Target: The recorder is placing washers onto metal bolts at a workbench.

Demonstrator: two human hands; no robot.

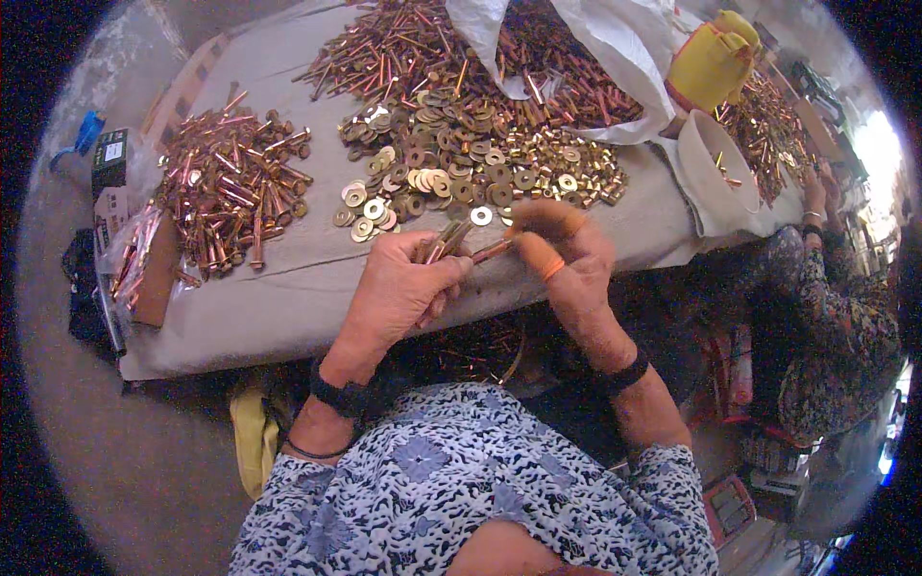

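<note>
Our left hand (384,278) grips a bundle of bolts (445,240).
Our right hand (581,264) (orange covering its thumb) pinches one bolt's end, just beside the bundle, over the worktop (259,322); washers (437,158) lie heaped beyond.

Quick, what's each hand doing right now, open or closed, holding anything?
Left hand: closed around a small bunch of metal bolts.
Right hand: closed, thumb and finger pinching the end of a single bolt.
</note>
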